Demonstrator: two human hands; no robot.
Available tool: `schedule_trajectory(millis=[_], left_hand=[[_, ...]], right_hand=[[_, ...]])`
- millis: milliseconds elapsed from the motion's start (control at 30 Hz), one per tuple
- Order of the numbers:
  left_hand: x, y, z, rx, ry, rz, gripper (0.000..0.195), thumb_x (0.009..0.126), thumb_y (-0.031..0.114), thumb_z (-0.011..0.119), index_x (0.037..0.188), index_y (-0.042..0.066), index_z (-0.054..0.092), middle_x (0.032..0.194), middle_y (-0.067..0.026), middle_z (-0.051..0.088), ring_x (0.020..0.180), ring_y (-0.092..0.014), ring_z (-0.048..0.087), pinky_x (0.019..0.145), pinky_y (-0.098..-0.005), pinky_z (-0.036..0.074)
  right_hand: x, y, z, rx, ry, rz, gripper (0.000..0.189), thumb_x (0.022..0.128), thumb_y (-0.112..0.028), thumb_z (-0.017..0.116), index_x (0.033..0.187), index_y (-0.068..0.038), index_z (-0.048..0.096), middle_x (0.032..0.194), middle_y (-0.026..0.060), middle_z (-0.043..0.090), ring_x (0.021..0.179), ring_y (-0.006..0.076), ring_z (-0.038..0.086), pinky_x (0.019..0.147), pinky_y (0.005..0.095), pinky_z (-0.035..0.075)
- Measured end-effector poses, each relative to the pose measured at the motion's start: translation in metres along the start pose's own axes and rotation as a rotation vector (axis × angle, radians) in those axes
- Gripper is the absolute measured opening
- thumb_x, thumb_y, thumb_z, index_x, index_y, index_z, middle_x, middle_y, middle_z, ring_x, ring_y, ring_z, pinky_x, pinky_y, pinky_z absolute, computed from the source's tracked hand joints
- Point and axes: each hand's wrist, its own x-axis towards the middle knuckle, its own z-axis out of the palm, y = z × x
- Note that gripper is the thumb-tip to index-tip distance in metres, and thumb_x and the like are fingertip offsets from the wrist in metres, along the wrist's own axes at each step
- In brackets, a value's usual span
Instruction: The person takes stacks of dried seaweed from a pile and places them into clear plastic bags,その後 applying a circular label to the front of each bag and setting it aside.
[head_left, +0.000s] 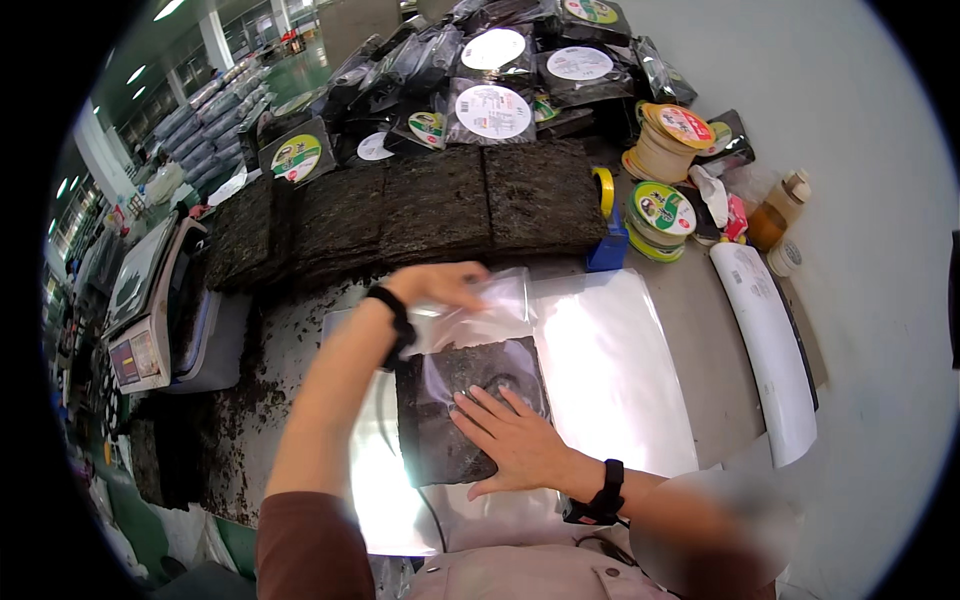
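Note:
A dark square slab, apparently pressed dried seaweed, (442, 450) lies under clear plastic film in front of me. My right hand (514, 442) rests flat on it with its fingers spread. At the slab's far edge, my left hand (446, 285) is blurred and touches the upper end of the clear plastic film (510, 304); whether its fingers grip the film cannot be told. Beneath the slab is a shiny pale plastic sheet (615, 360). Black bands circle both wrists.
Stacked dark slabs (435, 202) line the back, with wrapped labelled packs (491, 112) piled behind. A blue tape dispenser (609, 244), label rolls (660, 214), a bottle (780, 206) and a curved white sheet (765, 352) stand right. A digital scale (142, 352) and dark crumbs lie left.

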Motion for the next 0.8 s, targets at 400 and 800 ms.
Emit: schedule_trajectory(millis=[400, 800], left_hand=[[-0.264, -0.133, 0.101, -0.884, 0.320, -0.338, 0.051, 0.090, 0.046, 0.053, 0.103, -0.002, 0.062, 0.090, -0.0135, 0.067, 0.080, -0.021, 0.066, 0.069, -0.0337, 0.055], [-0.175, 0.046, 0.171, 0.062, 0.875, 0.442, 0.017, 0.073, 0.010, 0.064, 0.060, 0.002, 0.057, 0.074, -0.0076, 0.049, 0.072, -0.023, 0.051, 0.061, -0.0330, 0.041]], right_hand=[[0.003, -0.010, -0.001, -0.039, -0.030, -0.007, 0.096, 0.073, -0.068, 0.058, 0.138, -0.001, 0.036, 0.147, 0.0164, 0.031, 0.138, 0.0307, 0.024, 0.112, 0.0470, 0.016], [0.007, -0.011, 0.000, -0.102, -0.086, -0.013, 0.093, 0.069, -0.061, 0.066, 0.136, -0.003, 0.040, 0.145, 0.0160, 0.034, 0.137, 0.0323, 0.026, 0.112, 0.0491, 0.018]])
